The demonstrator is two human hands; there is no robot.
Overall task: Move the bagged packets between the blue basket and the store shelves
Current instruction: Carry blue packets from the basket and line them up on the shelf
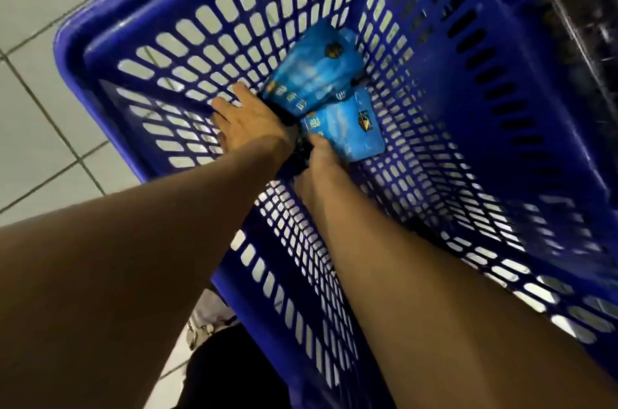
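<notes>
Packets in light blue wrapping lie at the bottom of the blue basket, toward its far end. Both bare arms reach down into it from the near side. The left hand lies palm down with its fingers spread and fairly straight, touching the near-left edge of the upper packet; its fingertips rest by the basket's left lattice wall. The right hand sits just right of the left, the two wrists close together, and its fingers meet the near edge of the lower packet; whether they curl round it cannot be told, since the fingertips are hidden. A dark patch shows between the two hands, too blurred to name. Left of the basket is a pale tiled floor; dark goods on a shelf show at far right.
</notes>
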